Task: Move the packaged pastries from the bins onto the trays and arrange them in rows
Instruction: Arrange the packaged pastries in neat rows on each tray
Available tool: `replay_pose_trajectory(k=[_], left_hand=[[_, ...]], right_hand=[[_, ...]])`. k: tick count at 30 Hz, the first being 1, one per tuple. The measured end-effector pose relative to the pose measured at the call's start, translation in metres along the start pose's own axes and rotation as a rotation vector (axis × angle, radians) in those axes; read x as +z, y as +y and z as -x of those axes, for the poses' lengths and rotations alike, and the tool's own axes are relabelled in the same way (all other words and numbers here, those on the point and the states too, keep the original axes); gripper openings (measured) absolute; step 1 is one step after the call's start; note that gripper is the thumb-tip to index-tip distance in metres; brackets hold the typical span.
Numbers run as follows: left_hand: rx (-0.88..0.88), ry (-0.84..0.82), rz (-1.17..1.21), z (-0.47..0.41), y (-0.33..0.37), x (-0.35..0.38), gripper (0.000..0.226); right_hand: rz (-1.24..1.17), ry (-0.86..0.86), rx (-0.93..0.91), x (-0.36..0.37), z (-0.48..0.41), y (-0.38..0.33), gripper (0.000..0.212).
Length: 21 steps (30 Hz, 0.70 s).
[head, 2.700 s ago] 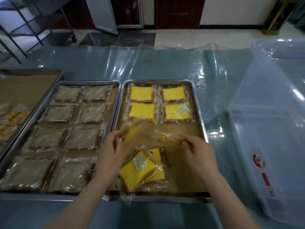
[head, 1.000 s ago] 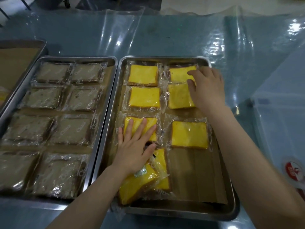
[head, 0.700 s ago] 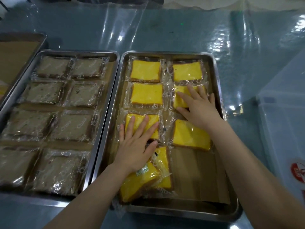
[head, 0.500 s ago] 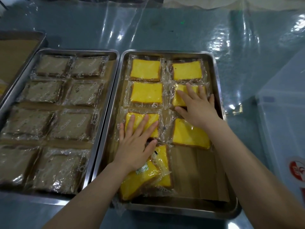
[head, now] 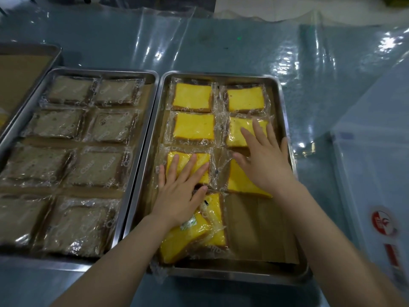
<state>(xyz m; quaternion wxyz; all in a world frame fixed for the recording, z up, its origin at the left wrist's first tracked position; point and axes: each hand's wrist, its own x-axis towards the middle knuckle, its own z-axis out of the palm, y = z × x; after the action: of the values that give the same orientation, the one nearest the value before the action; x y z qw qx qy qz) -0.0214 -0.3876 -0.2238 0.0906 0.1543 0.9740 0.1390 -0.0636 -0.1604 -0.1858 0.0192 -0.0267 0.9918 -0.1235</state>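
Observation:
A steel tray (head: 287, 275) in front of me holds yellow packaged pastries (head: 192, 97) in two columns and three rows. My left hand (head: 180, 193) lies flat, fingers spread, on the third-row left pastry (head: 172, 160). My right hand (head: 263, 160) lies flat across the second-row right pastry (head: 235, 134) and the third-row right pastry (head: 241, 185). Two more yellow pastries (head: 190, 235) lie overlapped and askew at the tray's near left, partly under my left wrist. Brown paper (head: 259, 229) shows bare at the near right.
A second steel tray (head: 141, 134) on the left holds several brown packaged pastries (head: 93, 169) in rows. A third tray (head: 26, 69) sits far left. A clear plastic bin (head: 376, 173) stands at the right. Clear plastic film covers the blue table (head: 243, 41).
Two pastries held over the tray now lie in the third row. My right hand has drawn back from the far right pastries to the second and third rows. My left hand stays put.

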Motion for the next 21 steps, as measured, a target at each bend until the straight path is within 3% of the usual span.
replay_pose_trajectory(k=[5,10,13,17,21], left_hand=[[0.008,-0.033,0.031,-0.001,0.0,-0.005,0.054],[0.038,-0.14,0.206,-0.006,-0.005,-0.021,0.059],[0.074,-0.091,0.321,-0.001,-0.008,-0.037,0.055],[0.043,0.037,0.48,0.036,-0.016,-0.042,0.057],[-0.01,0.033,0.642,0.079,-0.013,-0.031,0.056]], right_hand=[[0.065,-0.117,0.107,0.022,0.059,-0.007,0.068],[0.149,-0.205,-0.013,0.028,0.045,0.004,0.076],[0.148,-0.191,-0.043,0.019,0.037,0.004,0.077],[-0.01,0.011,-0.027,0.012,0.063,-0.016,0.066],[-0.286,0.003,0.032,0.022,0.113,-0.049,0.052]])
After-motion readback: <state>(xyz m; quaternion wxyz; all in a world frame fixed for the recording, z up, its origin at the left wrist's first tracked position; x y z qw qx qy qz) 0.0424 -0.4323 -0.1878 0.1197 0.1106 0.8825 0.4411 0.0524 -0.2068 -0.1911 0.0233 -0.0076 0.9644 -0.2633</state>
